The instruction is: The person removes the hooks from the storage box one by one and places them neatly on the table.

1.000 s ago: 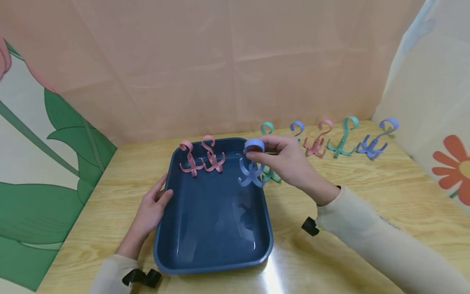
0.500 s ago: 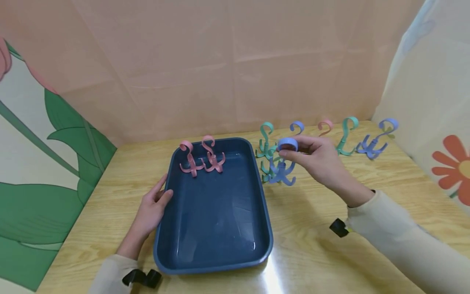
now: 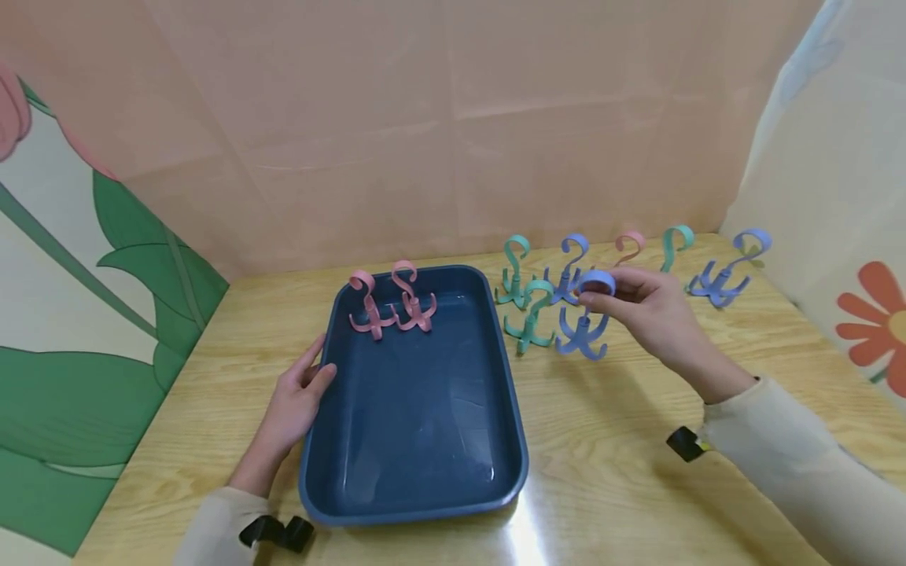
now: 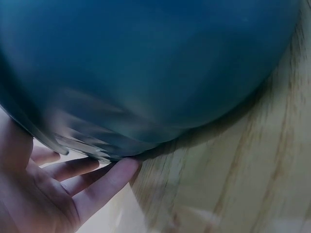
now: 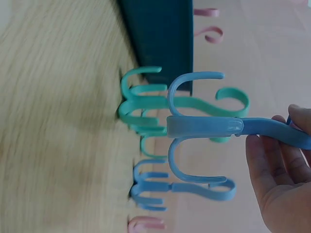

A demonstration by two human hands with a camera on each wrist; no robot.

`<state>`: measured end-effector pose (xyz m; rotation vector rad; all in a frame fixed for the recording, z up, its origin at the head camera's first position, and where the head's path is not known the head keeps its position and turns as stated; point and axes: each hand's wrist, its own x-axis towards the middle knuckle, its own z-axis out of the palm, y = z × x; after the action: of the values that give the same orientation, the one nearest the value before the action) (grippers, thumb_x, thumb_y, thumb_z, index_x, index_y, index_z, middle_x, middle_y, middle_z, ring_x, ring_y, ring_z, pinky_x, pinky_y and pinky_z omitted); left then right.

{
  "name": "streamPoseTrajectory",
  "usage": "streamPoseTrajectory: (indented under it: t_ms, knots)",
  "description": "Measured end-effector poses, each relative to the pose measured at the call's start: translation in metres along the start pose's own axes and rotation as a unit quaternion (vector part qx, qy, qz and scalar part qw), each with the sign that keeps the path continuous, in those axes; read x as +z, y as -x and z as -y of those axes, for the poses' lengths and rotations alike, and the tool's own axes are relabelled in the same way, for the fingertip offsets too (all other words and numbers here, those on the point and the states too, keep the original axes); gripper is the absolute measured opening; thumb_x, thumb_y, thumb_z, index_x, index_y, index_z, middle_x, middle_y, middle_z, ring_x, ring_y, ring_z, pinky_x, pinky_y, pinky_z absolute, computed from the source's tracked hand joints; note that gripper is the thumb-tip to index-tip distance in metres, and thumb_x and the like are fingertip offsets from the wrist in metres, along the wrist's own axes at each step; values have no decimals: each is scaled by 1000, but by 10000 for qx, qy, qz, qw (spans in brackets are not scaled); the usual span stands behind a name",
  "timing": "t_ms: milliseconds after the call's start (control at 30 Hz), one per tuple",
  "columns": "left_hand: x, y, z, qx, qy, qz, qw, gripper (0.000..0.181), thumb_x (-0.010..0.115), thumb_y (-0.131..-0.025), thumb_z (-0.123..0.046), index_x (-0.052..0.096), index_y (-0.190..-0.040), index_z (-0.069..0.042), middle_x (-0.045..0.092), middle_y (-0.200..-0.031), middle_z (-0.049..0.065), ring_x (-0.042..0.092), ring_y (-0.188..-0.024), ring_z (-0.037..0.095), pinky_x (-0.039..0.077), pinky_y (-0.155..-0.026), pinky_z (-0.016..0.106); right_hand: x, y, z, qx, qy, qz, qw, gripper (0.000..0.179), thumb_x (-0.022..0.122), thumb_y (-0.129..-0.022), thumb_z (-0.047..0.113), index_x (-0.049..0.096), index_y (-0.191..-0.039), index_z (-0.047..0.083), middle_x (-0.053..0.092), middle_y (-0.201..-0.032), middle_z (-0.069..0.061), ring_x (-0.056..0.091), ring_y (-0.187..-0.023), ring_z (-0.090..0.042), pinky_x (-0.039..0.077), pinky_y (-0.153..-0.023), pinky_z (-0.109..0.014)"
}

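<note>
My right hand (image 3: 654, 318) pinches the curled top of a blue four-prong hanging hook (image 3: 583, 336), which hangs upright with its prongs down, right of the blue tray (image 3: 521, 440). In the right wrist view the held hook (image 5: 204, 126) shows close up, its prongs nearer the camera than the hooks behind. Next to it are a green hook (image 3: 529, 324) and a blue hook (image 3: 566, 275). My left hand (image 3: 293, 401) holds the tray's left side, thumb at the rim and fingers against the outer wall (image 4: 146, 97). Two pink hooks (image 3: 371, 314) stand inside the tray's far left corner.
Along the table's back stand another green hook (image 3: 515, 279), a pink hook (image 3: 628, 242) and a green hook (image 3: 674, 240) partly behind my right hand, and a blue hook (image 3: 718, 284) at far right. A pinkish cloth backdrop (image 3: 453, 134) rises behind the wooden table (image 3: 609, 487).
My right hand has carried the blue hook rightward from above the tray to beside the front green hook. The left hand and tray stay in place.
</note>
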<state>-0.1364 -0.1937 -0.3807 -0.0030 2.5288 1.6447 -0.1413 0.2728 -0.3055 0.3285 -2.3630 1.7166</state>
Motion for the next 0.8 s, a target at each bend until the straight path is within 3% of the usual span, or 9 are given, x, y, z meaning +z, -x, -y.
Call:
streamPoseTrajectory:
  t_ms: [267, 467, 800]
  knots:
    - [0, 0, 0, 20, 30, -32, 10000, 57, 46, -108, -26, 25, -161, -28, 56, -139, 24, 63, -116, 36, 53, -93, 47, -9, -2, -18, 139, -16, -77, 9999, 24, 74, -91, 4, 72, -114, -2, 74, -108, 2, 70, -92, -9, 56, -79, -23]
    - [0, 1, 0, 81, 75, -15, 9999, 57, 46, -108, -26, 24, -161, -26, 57, -138, 26, 63, -115, 36, 54, -92, 46, -12, -7, -32, 258, 148, -54, 9995, 28, 76, -91, 9, 71, -115, -5, 73, -101, 9, 70, -91, -5, 56, -79, -22]
    - [0, 2, 0, 132, 88, -14, 9999, 57, 46, -109, -26, 24, -161, -24, 56, -138, 27, 63, -115, 37, 54, -92, 46, -11, -15, -46, 475, 385, -64, 9981, 32, 76, -92, 17, 70, -115, -4, 74, -100, 6, 70, -92, -8, 57, -81, -25]
